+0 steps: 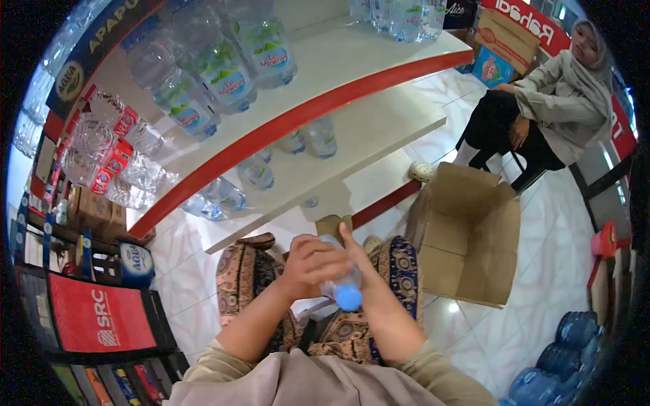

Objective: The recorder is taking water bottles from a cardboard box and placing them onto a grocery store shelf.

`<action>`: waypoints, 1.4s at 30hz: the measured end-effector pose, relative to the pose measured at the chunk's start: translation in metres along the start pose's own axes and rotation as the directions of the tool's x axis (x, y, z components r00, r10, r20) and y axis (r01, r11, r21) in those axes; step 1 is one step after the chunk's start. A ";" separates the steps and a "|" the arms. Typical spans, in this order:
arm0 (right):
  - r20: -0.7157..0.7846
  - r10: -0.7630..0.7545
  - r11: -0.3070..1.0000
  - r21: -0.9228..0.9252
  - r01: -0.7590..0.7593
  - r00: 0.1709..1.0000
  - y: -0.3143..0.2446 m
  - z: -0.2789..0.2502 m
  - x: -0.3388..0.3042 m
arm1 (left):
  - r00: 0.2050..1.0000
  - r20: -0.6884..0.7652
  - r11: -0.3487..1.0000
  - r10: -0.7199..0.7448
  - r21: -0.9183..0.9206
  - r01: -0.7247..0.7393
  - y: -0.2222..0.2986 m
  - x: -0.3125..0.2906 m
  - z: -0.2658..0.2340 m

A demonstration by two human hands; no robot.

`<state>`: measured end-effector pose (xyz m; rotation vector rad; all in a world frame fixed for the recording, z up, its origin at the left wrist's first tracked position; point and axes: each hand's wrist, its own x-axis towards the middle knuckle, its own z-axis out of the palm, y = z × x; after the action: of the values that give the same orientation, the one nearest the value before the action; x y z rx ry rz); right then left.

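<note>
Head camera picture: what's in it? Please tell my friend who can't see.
A person's left hand grips a blue-capped clear bottle, with the right hand against it. In front are white shelves of bottles, the upper one edged red; to the right, an open cardboard box is on the floor near another person, sitting.

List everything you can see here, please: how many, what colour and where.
Shelves: at least two, white, ahead
Held bottle: one, clear, blue cap, centre
Green-labelled bottles: several, clear, upper shelf
Red-labelled bottles: several, clear, left
Lower bottles: several, clear, lower shelf
Open carton: one, brown, floor, right
Stacked boxes: several, mixed colours, upper right
Seated person: one, light top, dark trousers, upper right
Large jugs: several, blue, lower right
Red panel: one, lower left
Left hand: one, bare, on bottle
Right hand: one, bare, on bottle
</note>
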<state>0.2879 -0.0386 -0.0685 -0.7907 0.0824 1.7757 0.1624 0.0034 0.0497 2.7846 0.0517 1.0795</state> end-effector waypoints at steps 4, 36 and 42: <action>-0.137 -0.126 0.992 0.004 0.128 0.983 -0.008 0.036 -0.026 | 0.994 0.080 0.986 -0.068 0.159 0.055 -0.025 0.005 -0.009; -0.069 -0.122 0.991 -0.059 0.118 0.990 -0.001 0.022 0.007 | 0.493 -0.176 0.518 -0.852 -0.153 0.842 -0.179 0.032 0.012; -0.086 -0.105 0.993 -0.064 0.100 0.991 0.003 0.029 0.005 | 0.516 -0.350 0.585 -0.782 -0.125 0.802 -0.188 0.028 0.027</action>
<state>0.2704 -0.0229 -0.0497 -0.9019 0.0475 1.6522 0.2053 0.1883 0.0195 2.0523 1.2885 1.2608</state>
